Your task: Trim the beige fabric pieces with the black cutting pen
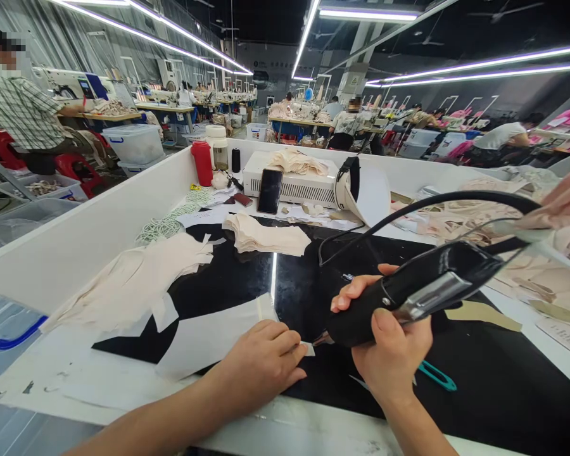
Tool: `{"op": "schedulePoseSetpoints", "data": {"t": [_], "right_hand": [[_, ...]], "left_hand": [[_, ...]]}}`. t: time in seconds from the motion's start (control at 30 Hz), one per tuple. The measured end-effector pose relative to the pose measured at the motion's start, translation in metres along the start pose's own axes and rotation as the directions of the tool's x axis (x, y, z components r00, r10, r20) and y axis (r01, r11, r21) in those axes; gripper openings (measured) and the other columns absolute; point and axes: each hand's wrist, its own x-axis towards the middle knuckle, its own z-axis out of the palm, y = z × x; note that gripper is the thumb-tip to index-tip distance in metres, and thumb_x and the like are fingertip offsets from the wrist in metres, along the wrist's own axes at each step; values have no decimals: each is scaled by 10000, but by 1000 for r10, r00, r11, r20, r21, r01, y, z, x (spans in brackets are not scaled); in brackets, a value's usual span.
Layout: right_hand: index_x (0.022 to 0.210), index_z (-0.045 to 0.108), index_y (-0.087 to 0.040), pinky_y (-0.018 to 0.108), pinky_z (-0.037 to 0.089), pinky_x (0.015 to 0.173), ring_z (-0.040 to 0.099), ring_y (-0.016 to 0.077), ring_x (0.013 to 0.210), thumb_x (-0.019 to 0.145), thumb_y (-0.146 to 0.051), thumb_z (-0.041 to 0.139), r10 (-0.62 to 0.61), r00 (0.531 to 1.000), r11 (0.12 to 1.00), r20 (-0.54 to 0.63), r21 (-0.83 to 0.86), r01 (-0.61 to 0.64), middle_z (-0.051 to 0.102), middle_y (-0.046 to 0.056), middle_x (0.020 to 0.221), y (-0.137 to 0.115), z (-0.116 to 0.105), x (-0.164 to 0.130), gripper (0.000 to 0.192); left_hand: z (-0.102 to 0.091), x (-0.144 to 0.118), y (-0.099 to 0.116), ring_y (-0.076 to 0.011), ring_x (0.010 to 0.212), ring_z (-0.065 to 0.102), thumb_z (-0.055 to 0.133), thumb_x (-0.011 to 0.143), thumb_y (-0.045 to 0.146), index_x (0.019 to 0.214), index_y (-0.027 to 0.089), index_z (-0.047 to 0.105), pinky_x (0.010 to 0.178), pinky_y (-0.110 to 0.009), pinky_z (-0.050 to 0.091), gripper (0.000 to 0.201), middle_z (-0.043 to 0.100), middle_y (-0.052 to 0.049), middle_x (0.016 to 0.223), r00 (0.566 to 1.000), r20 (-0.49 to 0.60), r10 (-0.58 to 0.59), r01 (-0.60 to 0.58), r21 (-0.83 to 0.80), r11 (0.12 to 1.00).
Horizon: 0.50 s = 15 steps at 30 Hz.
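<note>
My right hand (pixel 392 342) wraps round a black corded hand tool (pixel 361 313) with a silver lever on its side. Its narrow metal tip points left, close to the end of a white pattern-shaped piece (pixel 209 335). Bent fingers of my left hand (pixel 266 354) press that piece down on the black mat (pixel 479 367); a small end (pixel 308 348) of it shows past the fingertips. Whether the tip touches it I cannot tell. A teal thread snipper-like tool (pixel 437 375) lies right of my right hand.
Cream fabric pieces lie in a left pile (pixel 137 278) and a stack (pixel 268 234). Behind are a phone (pixel 270 190), a white vented box (pixel 289 180) and a red flask (pixel 202 163). The tool's black cable (pixel 437 199) arches right. A white wall (pixel 99 228) bounds the table.
</note>
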Motion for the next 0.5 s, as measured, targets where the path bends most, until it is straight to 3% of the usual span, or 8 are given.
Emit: {"op": "schedulePoseSetpoints", "data": {"t": [0.5], "right_hand": [[1197, 628, -271, 309, 585, 615, 653, 138, 660, 861, -349, 797, 9, 1000, 1000, 2, 17, -9, 685, -22, 844, -2, -3, -2, 383]], "left_hand": [[2, 0, -1, -229, 968, 628, 813, 897, 371, 1211, 145, 624, 871, -359, 527, 431, 679, -26, 1061, 1000, -29, 10, -9, 33, 999]]}}
